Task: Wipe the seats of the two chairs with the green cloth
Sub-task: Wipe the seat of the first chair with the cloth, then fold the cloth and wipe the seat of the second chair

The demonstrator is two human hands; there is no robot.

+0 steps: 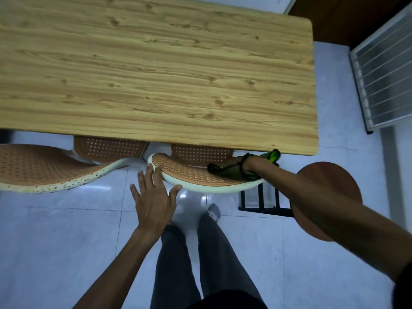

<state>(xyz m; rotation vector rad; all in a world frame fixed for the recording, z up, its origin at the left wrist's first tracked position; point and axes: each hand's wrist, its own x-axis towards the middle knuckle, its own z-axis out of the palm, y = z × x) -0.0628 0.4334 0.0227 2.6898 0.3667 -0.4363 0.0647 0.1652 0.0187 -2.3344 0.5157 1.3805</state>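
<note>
Green cloth is held in the right hand, pressed at the far right of the right chair, just under the near edge of the wooden surface. The left hand is spread wide, fingertips touching that chair's pale rim. The left chair is seen beside it, apart.

L hand splayed, R hand clenched.
</note>
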